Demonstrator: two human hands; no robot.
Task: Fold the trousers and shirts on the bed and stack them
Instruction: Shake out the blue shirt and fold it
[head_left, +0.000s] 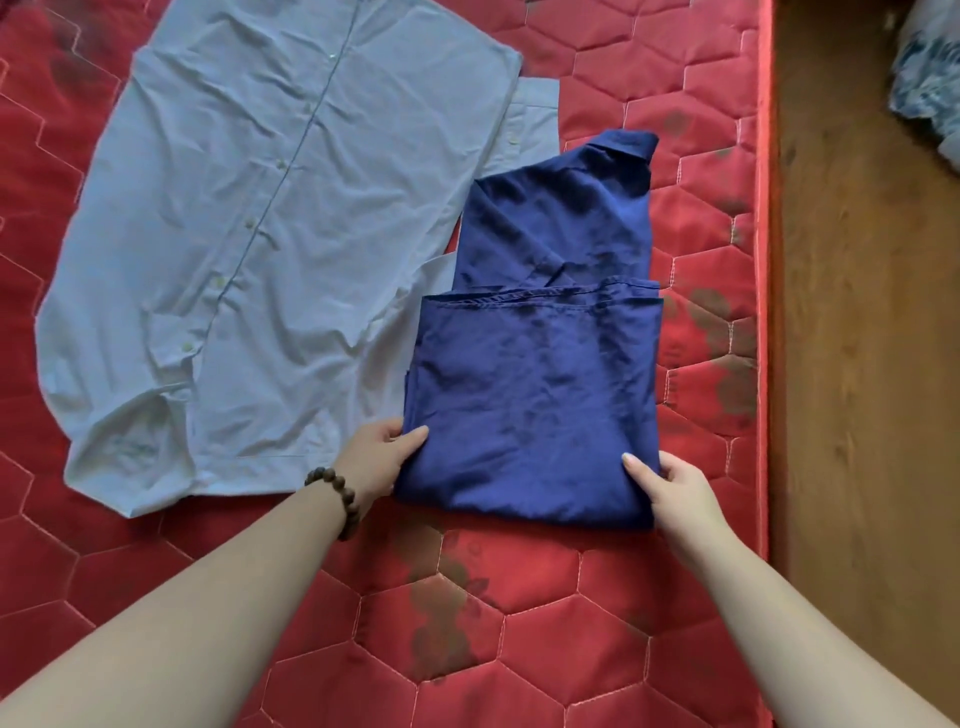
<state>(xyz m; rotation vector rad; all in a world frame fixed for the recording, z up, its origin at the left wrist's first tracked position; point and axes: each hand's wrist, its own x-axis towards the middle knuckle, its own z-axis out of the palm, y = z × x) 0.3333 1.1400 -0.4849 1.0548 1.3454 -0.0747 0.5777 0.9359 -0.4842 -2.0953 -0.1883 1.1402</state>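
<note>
- Left hand (382, 451) and right hand (670, 480) are pinching the folded navy shirt's (535, 395) near corners.
- Light blue shirt (249, 249) is lying partly hidden beneath it, its top cut off.

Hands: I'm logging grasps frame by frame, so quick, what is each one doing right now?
Left hand: grips the near left corner of the dark blue shirt.
Right hand: grips the shirt's near right corner, thumb on top.

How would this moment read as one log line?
navy shirt: half folded | left hand, right hand: pinching near corners | light blue shirt: unfolded
</note>
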